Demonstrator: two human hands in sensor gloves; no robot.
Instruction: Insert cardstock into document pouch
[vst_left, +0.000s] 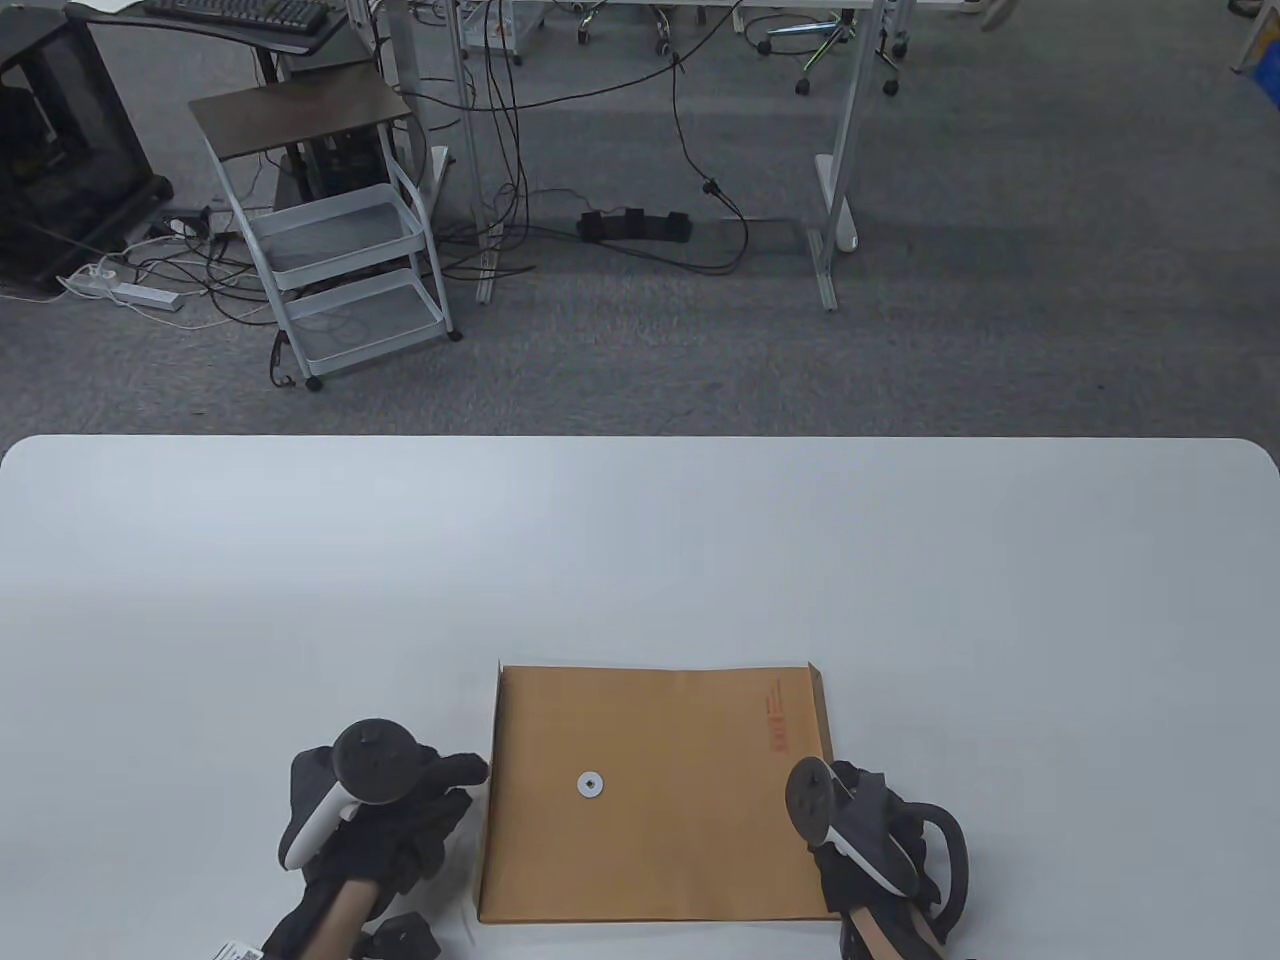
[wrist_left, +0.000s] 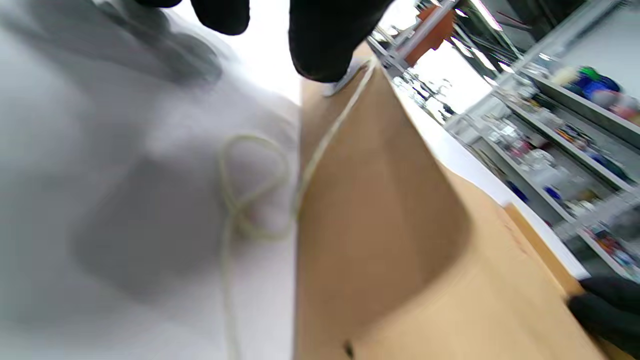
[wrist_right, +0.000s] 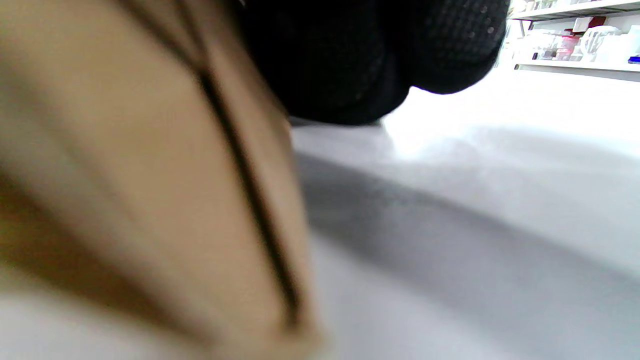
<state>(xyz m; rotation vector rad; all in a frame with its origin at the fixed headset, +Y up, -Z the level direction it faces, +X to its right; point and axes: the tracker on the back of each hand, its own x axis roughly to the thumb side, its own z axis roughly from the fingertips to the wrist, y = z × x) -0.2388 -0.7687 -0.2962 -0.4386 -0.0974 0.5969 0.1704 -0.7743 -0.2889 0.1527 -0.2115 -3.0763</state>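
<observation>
A brown kraft document pouch (vst_left: 655, 800) lies flat near the table's front edge, with a white clasp disc (vst_left: 591, 785) and red print (vst_left: 778, 725). No separate cardstock shows. My left hand (vst_left: 462, 780) rests beside the pouch's left edge. In the left wrist view one fingertip (wrist_left: 325, 50) touches the edge of the pouch (wrist_left: 390, 225), and a pale string (wrist_left: 250, 200) loops on the table. My right hand (vst_left: 845, 800) is at the pouch's right edge. In the right wrist view its fingers (wrist_right: 370, 65) sit on the blurred edge of the pouch (wrist_right: 150, 190).
The white table (vst_left: 640, 560) stretches far beyond the pouch on all sides. A small black object (vst_left: 405, 940) and a white tag lie by my left forearm at the front edge. The floor, a cart and desks are behind the table.
</observation>
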